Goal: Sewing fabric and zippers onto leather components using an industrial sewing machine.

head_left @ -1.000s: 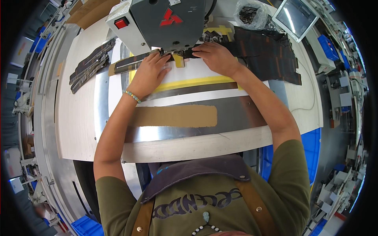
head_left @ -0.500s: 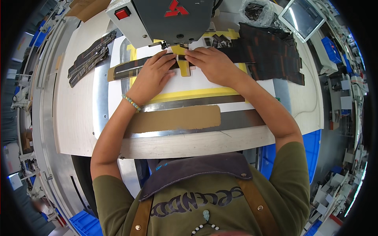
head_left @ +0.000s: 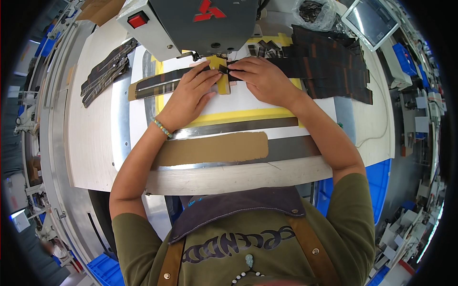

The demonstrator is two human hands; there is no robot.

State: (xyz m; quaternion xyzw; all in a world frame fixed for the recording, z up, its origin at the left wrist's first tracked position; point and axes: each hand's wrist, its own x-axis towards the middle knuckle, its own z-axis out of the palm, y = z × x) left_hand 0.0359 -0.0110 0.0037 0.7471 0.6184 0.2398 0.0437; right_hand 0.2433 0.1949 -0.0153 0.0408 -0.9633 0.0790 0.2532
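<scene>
My left hand [head_left: 191,93] rests with extended fingers on a narrow dark fabric strip [head_left: 160,82], fingertips reaching the upright yellow tab [head_left: 222,87] below the machine head [head_left: 212,31]. Just right of that tab, my right hand [head_left: 267,83] has its fingertips pinched on the strip, close to the left fingertips. The strip lies on a white board with yellow-taped borders [head_left: 200,117]. Small dark pieces [head_left: 265,47] lie at the board's back. The parts of the strip under my fingers are partly hidden.
Dark fabric piles lie left [head_left: 102,71] and right [head_left: 336,66]. A plastic bag [head_left: 312,14] and tilted screen [head_left: 369,24] stand at back right. A cardboard strip [head_left: 210,148] lies near the front edge. A blue bin [head_left: 381,181] is below the table's right side.
The taped board, strip and both hands have moved toward me, away from the machine head. My left fingertips have shifted right onto the yellow tab, closer to my right fingers.
</scene>
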